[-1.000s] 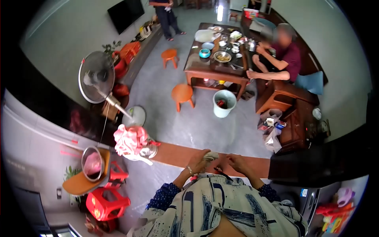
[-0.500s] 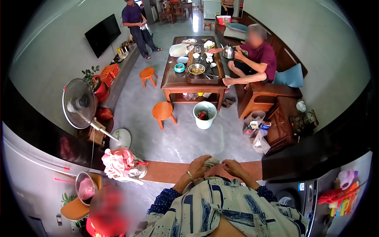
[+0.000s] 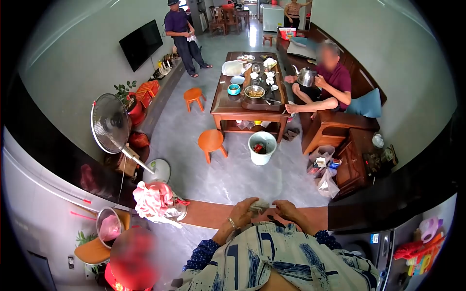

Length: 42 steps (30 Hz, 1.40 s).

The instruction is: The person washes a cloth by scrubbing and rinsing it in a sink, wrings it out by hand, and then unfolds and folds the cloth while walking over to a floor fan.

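Low in the head view, my left hand (image 3: pixel 242 211) is closed round a crumpled pale cloth (image 3: pixel 259 206), which sticks out past the fingertips. A bracelet circles that wrist. To the right of the cloth, a small gap away, is my right hand (image 3: pixel 285 208), with its fingers curled; whether anything small is between them cannot be made out. Both hands are in front of my patterned shirt (image 3: pixel 272 247), above the brown floor strip (image 3: pixel 204 214).
A wooden table (image 3: pixel 230 110) with dishes stands ahead, near two stools (image 3: pixel 211 140) and a bin (image 3: pixel 262 148). One person sits at right holding a kettle (image 3: pixel 306 76); two others stand farther back. A fan (image 3: pixel 110 123) and pink cloth (image 3: pixel 153 198) are at left.
The view has tilted up and shows more of the room. The seated person has lifted the kettle off the table side. My left hand still holds the cloth, with my right hand close by.
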Available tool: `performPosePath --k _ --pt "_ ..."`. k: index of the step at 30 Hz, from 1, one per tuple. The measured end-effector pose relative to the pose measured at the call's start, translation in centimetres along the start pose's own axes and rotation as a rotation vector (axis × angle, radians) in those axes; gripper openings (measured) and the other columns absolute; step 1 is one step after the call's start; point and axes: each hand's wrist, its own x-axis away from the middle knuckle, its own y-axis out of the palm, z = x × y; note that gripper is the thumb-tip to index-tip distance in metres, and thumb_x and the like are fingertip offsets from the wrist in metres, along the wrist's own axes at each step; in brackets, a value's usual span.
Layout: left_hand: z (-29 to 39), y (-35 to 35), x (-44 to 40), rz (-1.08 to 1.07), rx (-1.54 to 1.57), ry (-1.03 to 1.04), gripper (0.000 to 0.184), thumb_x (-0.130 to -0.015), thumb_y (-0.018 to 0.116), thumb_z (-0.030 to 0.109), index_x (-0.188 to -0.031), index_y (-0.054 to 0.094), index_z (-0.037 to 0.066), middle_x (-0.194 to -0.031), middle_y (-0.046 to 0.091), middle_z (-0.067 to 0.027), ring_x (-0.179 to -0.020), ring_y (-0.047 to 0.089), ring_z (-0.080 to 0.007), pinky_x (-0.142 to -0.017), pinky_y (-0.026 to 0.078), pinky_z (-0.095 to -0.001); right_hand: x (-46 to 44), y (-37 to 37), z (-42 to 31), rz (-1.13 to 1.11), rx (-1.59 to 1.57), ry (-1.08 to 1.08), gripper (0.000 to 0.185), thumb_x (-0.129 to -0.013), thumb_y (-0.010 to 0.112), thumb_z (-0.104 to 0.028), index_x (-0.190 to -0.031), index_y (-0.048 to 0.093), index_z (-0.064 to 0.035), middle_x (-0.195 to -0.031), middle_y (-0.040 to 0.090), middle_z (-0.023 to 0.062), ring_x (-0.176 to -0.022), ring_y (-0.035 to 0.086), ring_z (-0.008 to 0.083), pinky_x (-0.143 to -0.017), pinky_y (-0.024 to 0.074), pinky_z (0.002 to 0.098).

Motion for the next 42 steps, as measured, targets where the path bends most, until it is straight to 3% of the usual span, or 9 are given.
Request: performPosePath --k 5,8,12,14,16,25,28,35,42 --pt "2.6 -3.6 1.9 -0.011 0.205 -0.314 0.051 -0.073 0.061 0.008 -0.122 0.050 0.003 -0.101 0.063 -0.0189 -0.086 0.063 -0.0291 -0.076 0.051 -0.0346 -0.6 0.7 -1.9 0.036 -0.005 -0.071 0.030 -0.077 0.059 -0.014 -0.106 0.061 -0.0054 -0.086 0.064 0.0153 -0.081 0.061 0.0321 -0.071 0.0488 0.0386" --pt "-2.1 -2.4 2.4 0.166 -0.056 -0.071 0.047 -0.075 0.059 0.007 -0.121 0.049 0.002 -0.088 0.064 -0.0143 -0.077 0.061 -0.0210 -0.071 0.051 -0.0333 -1.1 0.6 -3.5 0.046 -0.035 -0.115 0.029 -0.078 0.058 -0.014 -0.106 0.060 -0.0048 -0.087 0.064 0.0150 -0.081 0.061 0.0317 -0.072 0.0483 0.0388" --pt "-6.2 -8.7 3.6 0.740 0.602 -0.304 0.033 -0.085 0.062 0.017 -0.114 0.055 0.002 -0.093 0.064 -0.0071 -0.082 0.061 -0.0180 -0.077 0.050 -0.0330 -2.1 -0.3 -7.4 0.063 -0.060 -0.164 0.025 -0.081 0.057 -0.014 -0.104 0.059 -0.0048 -0.086 0.063 0.0141 -0.081 0.060 0.0305 -0.073 0.0473 0.0379" --pt "-2.8 -12.0 4.5 0.880 1.344 -0.103 0.029 -0.087 0.060 0.018 -0.112 0.057 0.003 -0.100 0.062 -0.0052 -0.089 0.060 -0.0186 -0.083 0.048 -0.0338 -2.7 0.6 -7.8 0.115 -0.116 -0.233 0.025 -0.081 0.058 -0.015 -0.104 0.060 -0.0069 -0.085 0.063 0.0136 -0.081 0.060 0.0305 -0.072 0.0472 0.0378" --pt "-2.3 -12.9 5.7 0.882 1.367 0.045 0.030 -0.087 0.060 0.018 -0.112 0.057 0.002 -0.104 0.060 -0.0054 -0.095 0.058 -0.0182 -0.086 0.047 -0.0342 -2.9 2.2 -7.5 0.082 -0.199 -0.192 0.025 -0.080 0.058 -0.014 -0.104 0.060 -0.0076 -0.084 0.063 0.0134 -0.078 0.060 0.0289 -0.071 0.0471 0.0366" --pt "-3.4 -5.7 7.1 0.633 0.639 -0.386 0.018 -0.081 0.062 0.016 -0.082 0.065 -0.001 -0.069 0.061 -0.0065 -0.066 0.057 -0.0129 -0.059 0.047 -0.0312 -2.9 0.6 -9.2 -0.025 -0.426 -0.138 0.025 -0.084 0.057 -0.010 -0.108 0.058 -0.0024 -0.082 0.062 0.0068 -0.074 0.057 0.0142 -0.067 0.0471 0.0279" --pt "-4.0 -3.7 5.6 0.486 0.173 -0.454 0.026 -0.083 0.058 0.030 -0.080 0.066 0.005 -0.068 0.060 -0.0191 -0.061 0.058 -0.0301 -0.057 0.046 -0.0387 -3.0 -0.4 -11.7 -0.118 -0.538 -0.101 0.034 -0.090 0.053 -0.025 -0.117 0.053 -0.0048 -0.094 0.062 0.0095 -0.085 0.059 0.0155 -0.074 0.0466 0.0305" --pt "1.5 -1.0 2.9 0.424 -0.281 0.091 0.030 -0.070 0.056 0.006 -0.099 0.063 0.003 -0.085 0.060 -0.0217 -0.083 0.059 -0.0340 -0.075 0.048 -0.0409 -3.6 -1.1 -13.4 -0.083 -1.295 -0.090 0.045 -0.095 0.047 -0.028 -0.128 0.043 0.0015 -0.118 0.053 0.0082 -0.106 0.052 0.0174 -0.093 0.0404 0.0322" --pt "0.3 -2.9 5.9 0.173 -0.406 0.104 0.043 -0.071 0.063 0.016 -0.112 0.058 0.003 -0.094 0.053 -0.0241 -0.083 0.054 -0.0352 -0.069 0.044 -0.0404 -4.0 -0.7 -12.8 -0.168 -1.146 0.000 0.038 -0.092 0.052 -0.026 -0.117 0.054 0.0028 -0.110 0.058 0.0066 -0.102 0.052 0.0144 -0.090 0.0385 0.0279"
